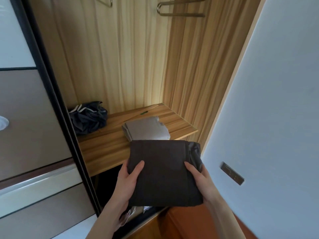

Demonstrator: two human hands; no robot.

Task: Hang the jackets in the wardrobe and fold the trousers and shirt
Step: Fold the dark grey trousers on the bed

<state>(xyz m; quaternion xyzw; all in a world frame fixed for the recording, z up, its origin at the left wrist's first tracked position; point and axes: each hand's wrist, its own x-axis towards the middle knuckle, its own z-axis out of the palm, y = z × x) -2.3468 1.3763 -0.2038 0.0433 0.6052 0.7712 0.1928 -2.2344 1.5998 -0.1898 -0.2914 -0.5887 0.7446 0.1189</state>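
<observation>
A folded dark brown garment [162,171] is held level in front of the wardrobe shelf [103,147], its far edge over the shelf's front. My left hand [127,183] grips its left side, thumb on top. My right hand [200,180] grips its right side, thumb on top, fingers hidden beneath. On the shelf lies a folded light grey garment [146,130], just beyond the dark one. A crumpled dark blue garment with white stripes [88,118] sits at the shelf's back left.
Metal hangers [179,9] hang at the top of the wardrobe. A dark-framed sliding door [51,100] stands on the left, a pale wall [276,100] with a metal plate [233,173] on the right. A dark compartment lies below the shelf.
</observation>
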